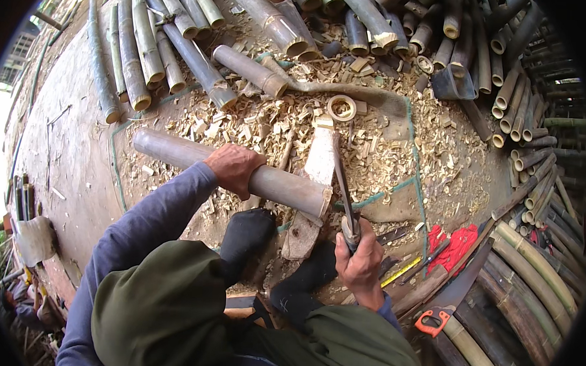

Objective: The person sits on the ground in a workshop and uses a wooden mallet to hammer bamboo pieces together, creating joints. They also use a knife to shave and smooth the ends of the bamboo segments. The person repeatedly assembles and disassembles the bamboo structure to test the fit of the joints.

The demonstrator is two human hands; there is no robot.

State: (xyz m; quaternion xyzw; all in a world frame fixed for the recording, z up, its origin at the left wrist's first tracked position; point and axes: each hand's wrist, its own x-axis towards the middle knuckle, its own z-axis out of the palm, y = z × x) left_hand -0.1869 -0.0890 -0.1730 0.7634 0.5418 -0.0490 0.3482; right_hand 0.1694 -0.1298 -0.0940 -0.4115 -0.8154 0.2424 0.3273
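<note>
Left hand [235, 169] wraps round a bamboo tube [291, 190], right hand [362, 261] clenches a knife [343, 187].

No words, labels or numbers can be read clearly. Toward four o'clock lies a yellow measuring strip [399, 272], any figures along it too small and blurred to make out. Farther out in the same direction, the blade of the orange-handled saw [463, 283] is too indistinct to tell whether it bears print.
</note>
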